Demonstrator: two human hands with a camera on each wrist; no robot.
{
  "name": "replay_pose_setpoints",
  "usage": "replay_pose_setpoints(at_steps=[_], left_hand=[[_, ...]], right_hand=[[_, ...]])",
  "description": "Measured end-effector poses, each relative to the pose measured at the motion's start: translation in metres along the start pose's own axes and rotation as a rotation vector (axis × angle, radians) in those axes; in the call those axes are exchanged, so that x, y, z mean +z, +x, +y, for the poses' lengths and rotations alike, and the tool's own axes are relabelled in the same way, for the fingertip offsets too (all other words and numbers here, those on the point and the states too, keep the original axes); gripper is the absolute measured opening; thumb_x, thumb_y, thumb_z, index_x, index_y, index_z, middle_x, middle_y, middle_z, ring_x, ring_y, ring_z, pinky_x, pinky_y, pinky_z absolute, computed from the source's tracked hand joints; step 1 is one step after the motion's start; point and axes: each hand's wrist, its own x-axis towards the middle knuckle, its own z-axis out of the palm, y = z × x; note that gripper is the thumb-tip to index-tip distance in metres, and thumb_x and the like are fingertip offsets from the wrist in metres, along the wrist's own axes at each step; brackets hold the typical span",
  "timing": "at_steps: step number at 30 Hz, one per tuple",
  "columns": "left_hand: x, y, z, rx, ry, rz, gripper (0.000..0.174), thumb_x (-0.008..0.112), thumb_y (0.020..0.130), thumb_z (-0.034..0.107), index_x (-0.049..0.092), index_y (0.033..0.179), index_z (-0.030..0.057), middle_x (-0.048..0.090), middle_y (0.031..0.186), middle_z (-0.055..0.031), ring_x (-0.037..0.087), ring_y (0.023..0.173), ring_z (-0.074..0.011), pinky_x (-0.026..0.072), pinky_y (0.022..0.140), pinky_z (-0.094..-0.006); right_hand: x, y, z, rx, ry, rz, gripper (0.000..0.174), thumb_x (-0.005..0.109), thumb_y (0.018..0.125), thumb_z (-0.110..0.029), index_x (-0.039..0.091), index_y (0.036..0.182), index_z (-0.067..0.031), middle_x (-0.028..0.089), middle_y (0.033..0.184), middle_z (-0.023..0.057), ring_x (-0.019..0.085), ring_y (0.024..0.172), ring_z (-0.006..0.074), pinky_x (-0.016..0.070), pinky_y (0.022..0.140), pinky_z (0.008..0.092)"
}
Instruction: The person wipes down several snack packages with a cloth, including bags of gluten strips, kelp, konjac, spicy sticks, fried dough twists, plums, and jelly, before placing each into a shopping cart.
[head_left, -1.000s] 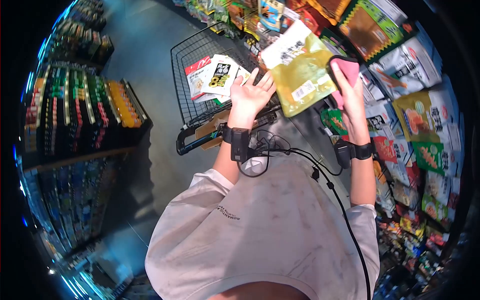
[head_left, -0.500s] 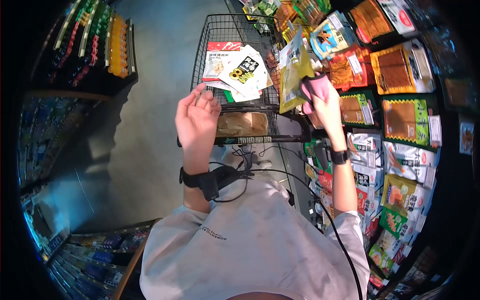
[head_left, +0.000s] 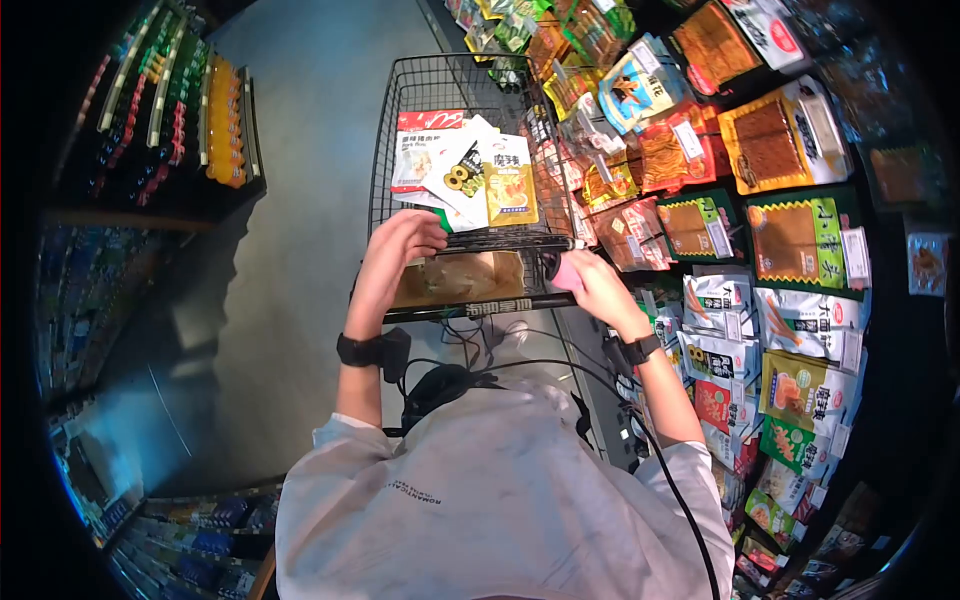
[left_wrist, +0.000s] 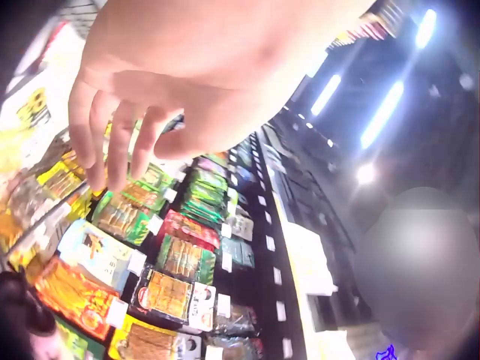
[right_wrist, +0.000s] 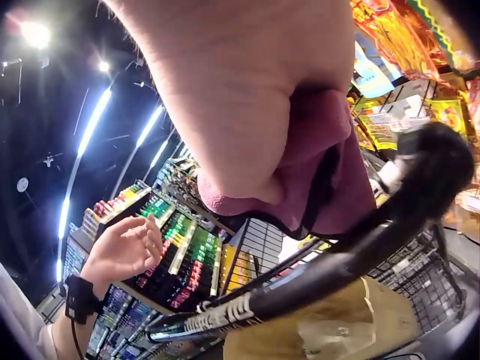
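Observation:
The left hand hovers at the left of the cart's handle, fingers loosely bent, holding nothing; in the left wrist view the hand hangs with bent, empty fingers. A pink cloth item with black edging is gripped by the right hand near the handle's right end. In the right wrist view the pink item shows under the palm, above the black handle; whether it touches the handle, I cannot tell. A yellow-and-white packet lies in the cart beside white packets.
The wire cart stands ahead, with a brown paper bag near its handle. Racks of hanging snack packs line the right side. Shelves of bottles stand at the left, across the grey floor.
The yellow packet has left the right hand and lies in the cart. Still holding the pink item, the right hand has moved down to the handle. The left hand's fingers are now bent over more.

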Motion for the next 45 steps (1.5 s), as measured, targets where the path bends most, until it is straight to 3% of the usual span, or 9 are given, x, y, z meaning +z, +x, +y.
replay_pose_setpoints(at_steps=[6,11,13,16,19,23,26,37,45], left_hand=[[-0.025,0.02,-0.074,-0.1,-1.233,0.143,0.025,0.057,0.093,0.014,0.059,0.113,-0.0006,0.061,0.098,-0.0116,0.059,0.093,-0.0242,0.049,0.087,-0.0388],[0.006,-0.009,-0.087,-0.017,-1.398,0.093,0.024,0.054,0.094,0.015,0.06,0.113,0.0,0.06,0.095,-0.0103,0.057,0.088,-0.0217,0.0459,0.081,-0.0351],[0.03,-0.022,-0.077,0.005,-1.379,0.069,0.024,0.053,0.095,0.015,0.06,0.112,-0.0002,0.059,0.093,-0.0092,0.056,0.086,-0.021,0.0459,0.081,-0.0353],[0.036,-0.031,-0.082,0.022,-1.272,-0.039,0.024,0.053,0.095,0.015,0.06,0.113,-0.0003,0.06,0.097,-0.0102,0.057,0.089,-0.0223,0.0467,0.084,-0.0365],[0.035,-0.039,-0.089,-0.075,-1.081,0.159,0.03,0.052,0.097,0.018,0.06,0.12,0.0006,0.064,0.114,-0.0144,0.059,0.108,-0.0276,0.0472,0.097,-0.0418],[0.039,-0.033,-0.131,0.156,0.495,0.463,0.04,0.053,0.099,0.033,0.064,0.124,0.0037,0.068,0.117,-0.0097,0.061,0.116,-0.0183,0.0421,0.104,-0.0305],[0.066,-0.031,-0.111,-0.085,0.482,0.381,0.037,0.054,0.1,0.031,0.067,0.122,0.0048,0.072,0.11,-0.0082,0.059,0.117,-0.0164,0.0407,0.104,-0.0298],[0.044,0.043,-0.119,-0.242,0.954,0.283,0.041,0.055,0.09,0.05,0.077,0.104,0.0183,0.076,0.092,-0.0003,0.068,0.097,-0.0174,0.0315,0.105,-0.0341],[-0.012,0.123,-0.113,-0.062,0.909,0.089,0.047,0.061,0.083,0.057,0.078,0.102,0.0174,0.075,0.089,-0.0011,0.067,0.094,-0.0181,0.0311,0.098,-0.0363]], right_hand=[[0.015,-0.06,0.022,-0.058,0.012,0.052,0.054,0.063,0.076,-0.002,0.057,0.13,0.0019,0.06,0.13,0.0237,0.053,0.127,0.0387,0.0387,0.113,0.0456],[0.019,-0.057,0.017,-0.237,0.038,0.239,0.048,0.075,0.068,-0.008,0.063,0.114,-0.0023,0.063,0.1,0.0135,0.058,0.097,0.0342,0.0453,0.083,0.0431],[0.03,-0.058,0.024,-0.322,0.009,0.353,0.048,0.074,0.069,-0.013,0.063,0.115,-0.0029,0.064,0.101,0.0119,0.059,0.098,0.0315,0.0459,0.084,0.0427],[0.039,-0.053,0.034,-0.361,-0.038,0.411,0.045,0.073,0.071,-0.02,0.064,0.113,-0.0041,0.064,0.098,0.0106,0.06,0.095,0.0299,0.0464,0.083,0.0423],[0.05,-0.05,0.04,-0.325,-0.135,0.456,0.037,0.073,0.073,-0.034,0.064,0.1,-0.0088,0.062,0.09,0.0075,0.06,0.087,0.0275,0.0468,0.079,0.0407],[0.059,-0.046,0.046,-0.314,-0.16,0.494,0.041,0.077,0.071,-0.04,0.065,0.097,-0.0113,0.063,0.088,0.0049,0.062,0.088,0.0235,0.0493,0.079,0.0385],[0.056,-0.043,0.045,-0.348,-0.099,0.491,0.045,0.08,0.069,-0.034,0.067,0.101,-0.007,0.064,0.091,0.0054,0.063,0.09,0.0239,0.0505,0.083,0.0381],[0.043,0.014,0.042,-0.267,-0.138,0.506,0.04,0.078,0.067,-0.032,0.07,0.099,-0.0091,0.064,0.087,0.0029,0.062,0.084,0.0218,0.0507,0.076,0.0355],[0.016,0.105,0.037,-0.272,-0.149,0.599,0.026,0.074,0.072,-0.022,0.063,0.088,-0.0049,0.061,0.082,0.0107,0.061,0.081,0.0322,0.0479,0.072,0.044]])
